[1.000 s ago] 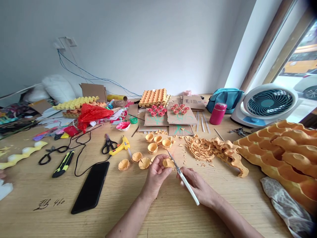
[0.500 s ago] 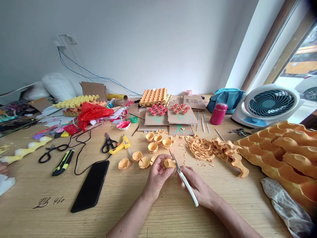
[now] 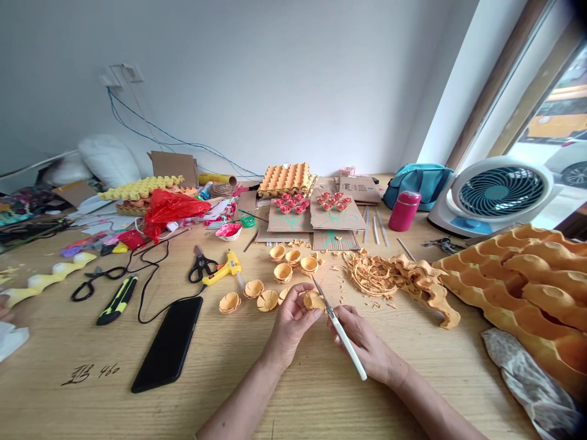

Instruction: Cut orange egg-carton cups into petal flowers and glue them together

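Between the fingers of my left hand [image 3: 293,321] is an orange egg-carton cup [image 3: 313,300], its rim turned toward the blades. My right hand [image 3: 360,339] is closed around white-handled scissors [image 3: 342,333], whose blades lie against the cup's right edge. Several cut cups stand just beyond my hands, such as a stacked cup [image 3: 309,264] and a petal-slit cup [image 3: 267,300]. One cup is partly hidden behind my left fingers. A heap of orange carton trimmings [image 3: 371,275] lies to the right.
A phone [image 3: 169,345], a yellow glue gun [image 3: 224,269], black scissors [image 3: 202,264] and a utility knife [image 3: 117,300] lie on the left. Orange egg trays [image 3: 527,281] and a fan [image 3: 499,189] stand right. Cardboard with red flowers [image 3: 293,223] lies behind. Another person's hand [image 3: 5,310] shows at far left.
Almost nothing differs. The scissors and the cup have shifted very slightly in my hands; the other person's hand at the far left has moved a little.
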`<act>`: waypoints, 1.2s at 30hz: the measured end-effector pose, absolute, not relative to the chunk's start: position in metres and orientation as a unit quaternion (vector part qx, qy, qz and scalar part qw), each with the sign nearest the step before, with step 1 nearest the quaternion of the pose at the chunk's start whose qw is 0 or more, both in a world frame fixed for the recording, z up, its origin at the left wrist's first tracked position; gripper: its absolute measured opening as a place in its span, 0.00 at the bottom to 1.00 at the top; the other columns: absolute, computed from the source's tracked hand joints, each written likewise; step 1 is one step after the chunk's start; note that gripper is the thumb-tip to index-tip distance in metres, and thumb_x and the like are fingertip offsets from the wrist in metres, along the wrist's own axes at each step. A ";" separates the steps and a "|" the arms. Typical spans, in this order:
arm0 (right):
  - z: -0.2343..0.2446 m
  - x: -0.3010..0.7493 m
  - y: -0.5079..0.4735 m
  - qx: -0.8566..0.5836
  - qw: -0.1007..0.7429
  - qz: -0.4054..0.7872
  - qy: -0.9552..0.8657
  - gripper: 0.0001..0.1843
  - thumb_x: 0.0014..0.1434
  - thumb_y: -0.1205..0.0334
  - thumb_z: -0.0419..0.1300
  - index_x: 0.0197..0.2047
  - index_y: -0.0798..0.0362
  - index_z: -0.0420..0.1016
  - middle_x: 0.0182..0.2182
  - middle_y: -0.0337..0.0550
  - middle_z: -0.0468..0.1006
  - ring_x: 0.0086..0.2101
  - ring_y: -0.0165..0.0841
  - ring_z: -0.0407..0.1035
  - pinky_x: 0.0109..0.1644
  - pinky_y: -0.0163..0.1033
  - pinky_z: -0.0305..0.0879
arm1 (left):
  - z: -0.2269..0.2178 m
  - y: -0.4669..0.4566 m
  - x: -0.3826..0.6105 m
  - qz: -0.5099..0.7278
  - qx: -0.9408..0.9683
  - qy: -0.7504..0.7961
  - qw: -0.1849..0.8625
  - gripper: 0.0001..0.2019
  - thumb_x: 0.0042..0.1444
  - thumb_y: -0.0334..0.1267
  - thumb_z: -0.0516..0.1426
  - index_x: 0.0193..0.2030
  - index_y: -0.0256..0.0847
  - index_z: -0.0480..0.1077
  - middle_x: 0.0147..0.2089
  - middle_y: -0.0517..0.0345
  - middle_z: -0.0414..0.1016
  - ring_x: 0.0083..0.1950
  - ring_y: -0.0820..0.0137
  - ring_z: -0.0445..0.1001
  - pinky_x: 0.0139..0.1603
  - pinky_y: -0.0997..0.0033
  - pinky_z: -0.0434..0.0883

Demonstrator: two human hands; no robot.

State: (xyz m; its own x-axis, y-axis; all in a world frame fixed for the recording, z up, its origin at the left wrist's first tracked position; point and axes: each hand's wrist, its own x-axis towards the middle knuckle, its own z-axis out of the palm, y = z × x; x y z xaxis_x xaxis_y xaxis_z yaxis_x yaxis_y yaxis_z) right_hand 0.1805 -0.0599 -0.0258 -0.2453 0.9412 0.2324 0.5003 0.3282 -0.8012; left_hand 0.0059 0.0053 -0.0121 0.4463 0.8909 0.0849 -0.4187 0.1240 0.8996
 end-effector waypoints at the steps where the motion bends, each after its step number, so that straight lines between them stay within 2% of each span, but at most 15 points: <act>1: -0.026 0.181 -0.060 -0.495 0.365 0.304 -0.727 0.11 0.66 0.53 0.50 0.34 0.49 0.61 0.33 0.44 0.70 0.38 0.40 0.62 0.45 0.46 0.59 | -0.012 0.006 0.006 0.464 0.470 0.248 0.708 0.21 0.49 0.36 0.69 0.49 0.44 0.70 0.40 0.62 0.75 0.43 0.72 0.72 0.49 0.72 0.68; 16: -0.025 0.181 -0.062 -0.510 0.368 0.312 -0.712 0.09 0.62 0.58 0.54 0.32 0.50 0.60 0.32 0.42 0.70 0.38 0.39 0.62 0.44 0.45 0.60 | -0.016 0.010 0.004 0.486 0.432 0.248 0.719 0.26 0.47 0.34 0.69 0.54 0.45 0.69 0.45 0.57 0.80 0.48 0.68 0.76 0.53 0.68 0.68; 27: -0.021 0.182 -0.062 -0.511 0.357 0.309 -0.718 0.13 0.64 0.54 0.53 0.30 0.50 0.58 0.30 0.41 0.68 0.36 0.38 0.61 0.42 0.43 0.59 | -0.012 0.010 0.001 0.495 0.426 0.256 0.713 0.26 0.48 0.35 0.69 0.54 0.45 0.70 0.44 0.57 0.80 0.48 0.68 0.76 0.54 0.68 0.68; 36: -0.028 0.183 -0.062 -0.511 0.381 0.291 -0.714 0.17 0.66 0.51 0.56 0.28 0.50 0.62 0.27 0.38 0.68 0.32 0.34 0.62 0.37 0.39 0.60 | -0.009 0.012 -0.002 0.498 0.433 0.261 0.705 0.25 0.48 0.35 0.69 0.54 0.45 0.70 0.45 0.58 0.79 0.47 0.69 0.74 0.52 0.70 0.68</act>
State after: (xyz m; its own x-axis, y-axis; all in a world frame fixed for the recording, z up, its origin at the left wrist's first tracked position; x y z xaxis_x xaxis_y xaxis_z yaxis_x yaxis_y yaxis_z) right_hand 0.1828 -0.0616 -0.0276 -0.1879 0.9509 0.2458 0.5077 0.3083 -0.8045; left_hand -0.0021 0.0119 -0.0089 0.3680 0.9277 0.0627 -0.4761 0.1301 0.8697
